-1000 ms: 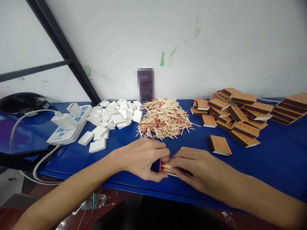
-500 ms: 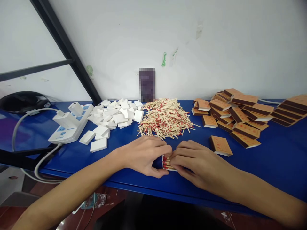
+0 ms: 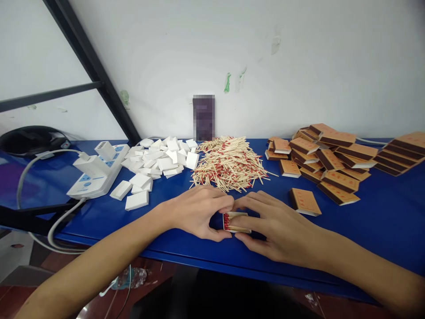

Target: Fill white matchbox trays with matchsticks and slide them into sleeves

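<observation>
In the head view, both hands curl around a small tray [image 3: 223, 222] of matches [image 3: 227, 221] — left hand [image 3: 199, 212] at nine o'clock, right hand [image 3: 282, 228] at three, one finger across the matches; whether either grips, I cannot tell. Loose matches [image 3: 229, 164] lie at twelve, matchboxes [image 3: 338, 180] at two.

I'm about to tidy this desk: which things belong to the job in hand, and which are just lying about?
Seem part of the job:
- small open tray with matches
- loose match pile
- white boxes
- orange matchboxes

Seem just lying about:
- power strip
- plugged-in chargers
- black object, far left
</observation>
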{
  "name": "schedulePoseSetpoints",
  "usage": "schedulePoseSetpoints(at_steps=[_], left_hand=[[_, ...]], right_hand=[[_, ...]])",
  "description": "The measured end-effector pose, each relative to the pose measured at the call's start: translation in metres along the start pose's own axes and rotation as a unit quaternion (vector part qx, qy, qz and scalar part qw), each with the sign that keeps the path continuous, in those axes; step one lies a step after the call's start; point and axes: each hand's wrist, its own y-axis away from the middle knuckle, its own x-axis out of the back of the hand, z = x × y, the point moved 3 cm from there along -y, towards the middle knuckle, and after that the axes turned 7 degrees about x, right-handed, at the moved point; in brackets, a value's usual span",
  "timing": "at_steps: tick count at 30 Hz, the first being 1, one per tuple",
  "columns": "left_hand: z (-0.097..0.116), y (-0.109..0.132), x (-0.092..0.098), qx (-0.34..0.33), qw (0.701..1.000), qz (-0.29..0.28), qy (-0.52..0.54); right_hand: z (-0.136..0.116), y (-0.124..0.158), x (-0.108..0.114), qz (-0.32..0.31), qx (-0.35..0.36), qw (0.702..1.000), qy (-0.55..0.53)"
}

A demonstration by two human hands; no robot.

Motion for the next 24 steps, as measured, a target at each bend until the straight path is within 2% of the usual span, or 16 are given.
schedulePoseSetpoints(at_steps=[6, 9, 12, 14, 17, 24], left_hand=[[-0.003, -0.001, 0.005, -0.008, 1.000, 0.001, 0.002], [-0.016, 0.004, 0.025, 0.009, 0.999, 0.033, -0.027], [-0.036, 0.013, 0.049, 0.073, 0.990, 0.067, -0.106], [-0.048, 0.019, 0.058, 0.113, 0.982, 0.044, -0.146], [-0.058, 0.024, 0.061, 0.153, 0.973, -0.005, -0.173], [-0.059, 0.023, 0.053, 0.169, 0.969, -0.045, -0.174]], right_hand=[[0.001, 0.000, -0.001, 0.017, 0.006, 1.000, 0.008], [0.002, 0.001, -0.003, 0.013, -0.012, 0.999, 0.030], [0.002, 0.000, -0.006, -0.006, -0.014, 0.999, 0.035], [0.000, 0.000, -0.008, -0.014, -0.011, 0.999, 0.027], [-0.001, -0.001, -0.004, -0.007, -0.011, 1.000, 0.007], [0.012, 0.000, 0.016, 0.012, -0.099, 0.992, -0.074]])
